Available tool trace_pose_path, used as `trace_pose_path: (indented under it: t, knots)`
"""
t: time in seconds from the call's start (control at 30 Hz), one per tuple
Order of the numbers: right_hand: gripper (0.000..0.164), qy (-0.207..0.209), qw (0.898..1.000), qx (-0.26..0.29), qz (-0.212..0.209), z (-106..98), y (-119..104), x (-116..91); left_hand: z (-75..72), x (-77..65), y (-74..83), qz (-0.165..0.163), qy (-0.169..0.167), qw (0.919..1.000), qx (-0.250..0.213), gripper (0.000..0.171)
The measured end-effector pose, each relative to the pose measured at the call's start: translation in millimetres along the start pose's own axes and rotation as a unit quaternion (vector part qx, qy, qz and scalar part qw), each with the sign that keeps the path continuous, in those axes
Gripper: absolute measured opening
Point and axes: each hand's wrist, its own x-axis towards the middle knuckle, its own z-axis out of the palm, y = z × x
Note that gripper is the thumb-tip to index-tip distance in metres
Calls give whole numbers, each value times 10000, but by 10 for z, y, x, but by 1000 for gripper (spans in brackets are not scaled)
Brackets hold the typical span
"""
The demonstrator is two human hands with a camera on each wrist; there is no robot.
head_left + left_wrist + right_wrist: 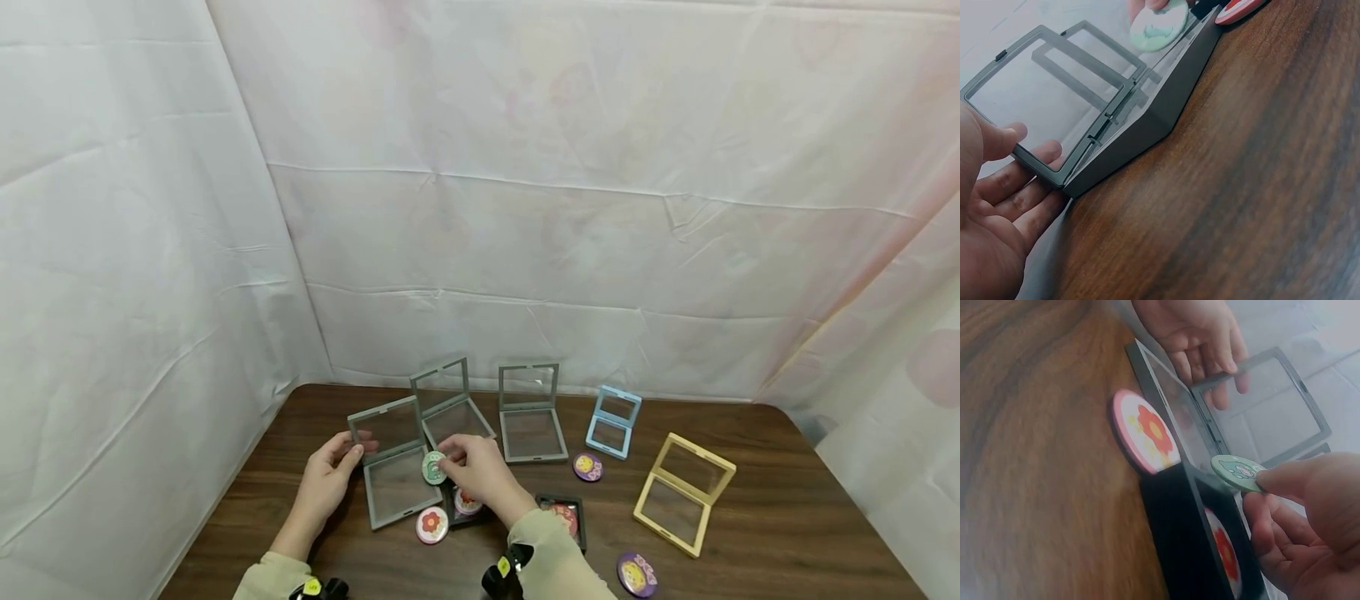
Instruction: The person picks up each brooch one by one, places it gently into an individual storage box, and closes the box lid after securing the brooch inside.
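In the head view my left hand (327, 482) pinches the left edge of the raised clear lid of a grey-framed display case (399, 487), thumb in front and fingers behind. The case's base rests on the table. My right hand (483, 473) pinches a round green badge (432, 468) between thumb and fingers, above the right edge of that base. Close by, a white badge with a red flower (432, 525) leans at the case's front right. Beneath the right hand lies a black case (1175, 531) with another red-flower badge (1225, 550) in it, partly hidden in the head view.
Two more open grey cases (442, 406) (534, 433) stand behind. Rightward are an open blue case (609, 437), an open yellow case (678, 508) and two purple badges (588, 467) (637, 575). A black case with a red badge (564, 517) is partly behind the right sleeve.
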Motion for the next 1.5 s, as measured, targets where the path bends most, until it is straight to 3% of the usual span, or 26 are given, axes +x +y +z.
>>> trace_pose_path:
  t: [0.3, 0.53, 0.7, 1.1, 1.13, 1.37, 1.5]
  knots:
    - [20, -315, 9985, -431, -121, 196, -177, 84, -2, -4, -1, 28, -1, 10000, -23, 31]
    - [35, -540, 9982, -269, -51, 247, -237, 134, 5, -6, -21, 111, 15, 9999, -57, 31]
    - [51, -751, 9952, -590, -193, 250, -214, 150, 5, -3, -28, 163, 22, 9999, -51, 30]
    - [51, -902, 9788, -1708, -682, 282, -162, 160, 7, 1, -41, 146, 37, 9999, -3, 29]
    - [51, -837, 9787, -1723, -743, 336, -71, 178, 6, 1, -41, 154, 37, 9999, 3, 29]
    - [52, -814, 9786, -1768, -672, 341, -81, 139, 5, 6, -53, 205, 31, 9998, 3, 29]
    - [48, -640, 9810, -1618, -858, 429, 100, 180, 9, 12, -56, 219, 49, 9997, 19, 28]
